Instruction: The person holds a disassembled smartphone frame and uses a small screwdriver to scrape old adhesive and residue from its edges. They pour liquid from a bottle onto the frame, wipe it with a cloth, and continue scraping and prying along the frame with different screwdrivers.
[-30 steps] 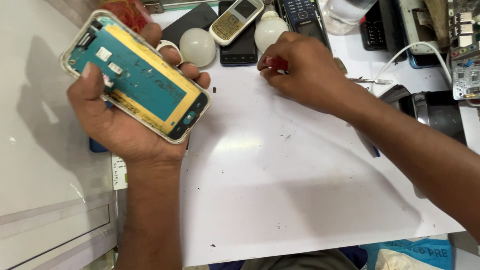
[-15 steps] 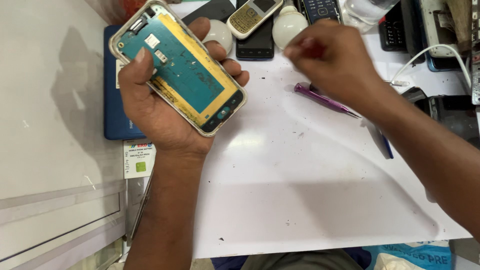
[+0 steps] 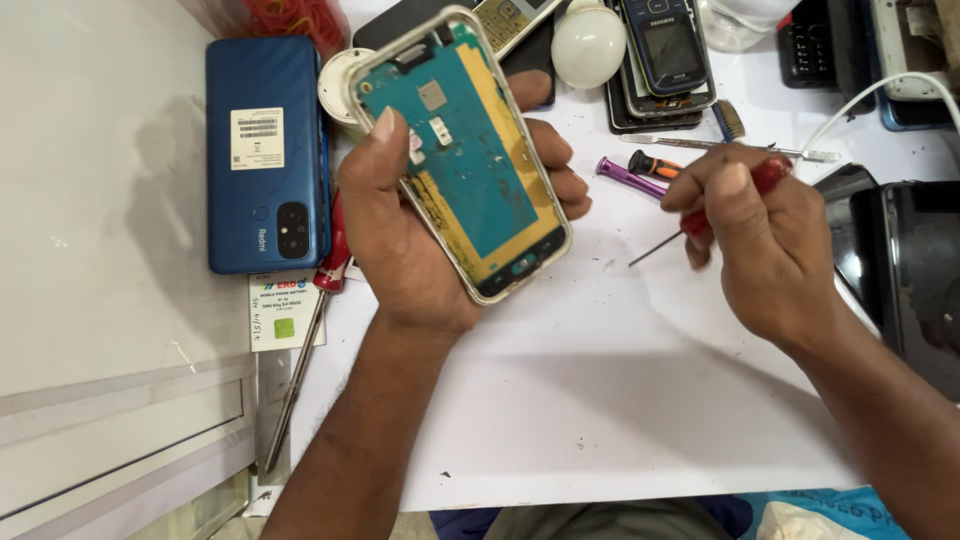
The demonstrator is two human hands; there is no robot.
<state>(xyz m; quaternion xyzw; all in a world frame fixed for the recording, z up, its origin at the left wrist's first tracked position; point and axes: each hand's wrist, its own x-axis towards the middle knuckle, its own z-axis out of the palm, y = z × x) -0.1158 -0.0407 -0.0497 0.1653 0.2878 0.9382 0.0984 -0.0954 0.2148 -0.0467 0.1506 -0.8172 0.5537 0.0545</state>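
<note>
- Up in the middle of the frame, the left hand (image 3: 400, 240) is clamped around an opened phone (image 3: 465, 155), thumb pressed on its teal and yellow insides, fingers wrapped behind its right edge.
- Right of centre, the right hand (image 3: 765, 245) pinches a red-handled screwdriver (image 3: 700, 220), its thin tip pointing lower left, just short of the phone.
- At upper left lies a blue phone (image 3: 262, 150), face down.
- Beside it, a second red screwdriver (image 3: 310, 340) rests on the white sheet (image 3: 600, 400).

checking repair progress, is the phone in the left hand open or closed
Open: the phone in the left hand has its cover off, with the teal board and yellow parts bare.
</note>
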